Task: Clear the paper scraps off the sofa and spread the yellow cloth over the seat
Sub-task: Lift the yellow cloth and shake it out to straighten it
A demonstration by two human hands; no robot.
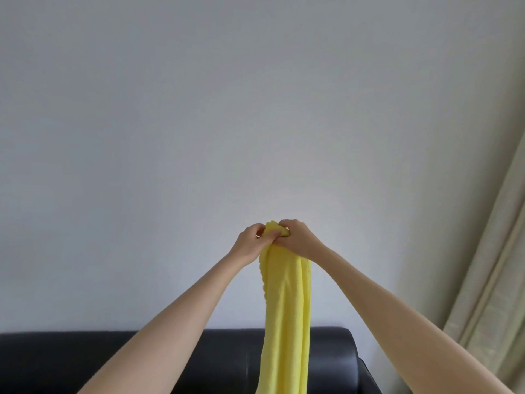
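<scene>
The yellow cloth hangs bunched in a long narrow column in front of me, running down past the bottom edge of the view. My left hand and my right hand are raised side by side and both grip its top edge, fingers curled into the fabric. Behind and below the cloth is the black leather sofa; only its backrest top shows. The seat is out of view, and I see no paper scraps.
A plain pale wall fills most of the view behind the sofa. A beige curtain hangs at the right edge, just past the sofa's right end.
</scene>
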